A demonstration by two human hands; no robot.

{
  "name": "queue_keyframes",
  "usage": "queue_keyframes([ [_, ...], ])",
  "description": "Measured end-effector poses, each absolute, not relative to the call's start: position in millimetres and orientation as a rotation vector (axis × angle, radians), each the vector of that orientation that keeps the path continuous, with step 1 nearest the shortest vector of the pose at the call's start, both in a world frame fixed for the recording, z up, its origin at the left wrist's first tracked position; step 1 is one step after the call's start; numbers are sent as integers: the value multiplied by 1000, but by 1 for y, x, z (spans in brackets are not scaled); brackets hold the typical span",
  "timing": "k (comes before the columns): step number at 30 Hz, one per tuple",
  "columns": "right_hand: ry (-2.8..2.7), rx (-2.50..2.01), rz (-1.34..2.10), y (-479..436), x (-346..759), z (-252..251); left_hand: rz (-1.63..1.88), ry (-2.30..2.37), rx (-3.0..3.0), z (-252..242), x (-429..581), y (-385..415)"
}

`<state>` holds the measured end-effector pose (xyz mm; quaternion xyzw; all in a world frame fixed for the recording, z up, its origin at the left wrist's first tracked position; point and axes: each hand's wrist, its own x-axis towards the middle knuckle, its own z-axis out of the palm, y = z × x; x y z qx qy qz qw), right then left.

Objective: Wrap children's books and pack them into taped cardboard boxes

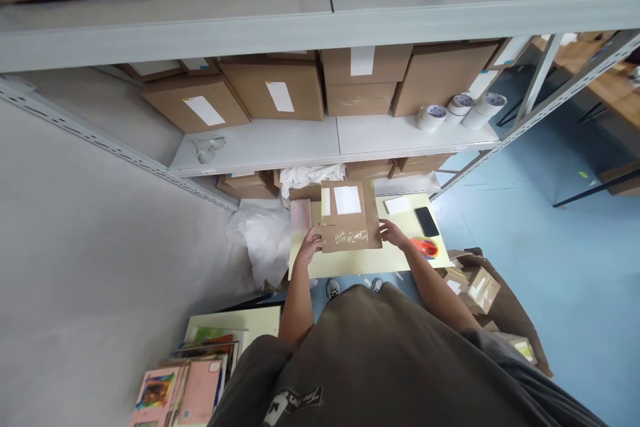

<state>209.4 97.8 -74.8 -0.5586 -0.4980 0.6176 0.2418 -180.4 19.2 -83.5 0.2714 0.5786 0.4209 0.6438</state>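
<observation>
A brown cardboard box [345, 221] with white labels and clear tape across it is in front of me, over the pale yellow table [350, 265]. My left hand [311, 245] grips its left edge near the lower corner, fingers curled against it. On the opposite side my right hand [393, 232] holds the right edge. A pink sheet [301, 215] lies to the left of the box. To the right are a white card or pad [397, 205], a black phone [427, 221] and an orange object [426, 247], perhaps a tape dispenser, its kind unclear.
A metal shelf [260, 140] with cartons [295, 90] and white rolls [433, 117] rises beyond the table. White plastic wrapping [265, 240] hangs at left. Books or folders [200, 383] fill a lower-left table. A large open carton [520, 320] with small boxes stands on the right floor.
</observation>
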Motion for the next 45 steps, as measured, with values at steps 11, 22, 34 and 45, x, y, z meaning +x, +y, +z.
queue_keyframes([
  [11, -2410, -1514, 1245, 19, 166, -140, 917, 1670, 175, -108, -58, -16],
  [22, -2058, -1709, 954, 58, 169, -117, 1081, 1546, 608, -78, -96, 34],
  [34, -1523, -1724, 1457, 127, 221, -117, 1090, 1615, 906, -70, -151, 121],
  [45, -1095, -1556, 1324, 91, 188, -106, 1174, 1454, 904, -68, -146, 107],
])
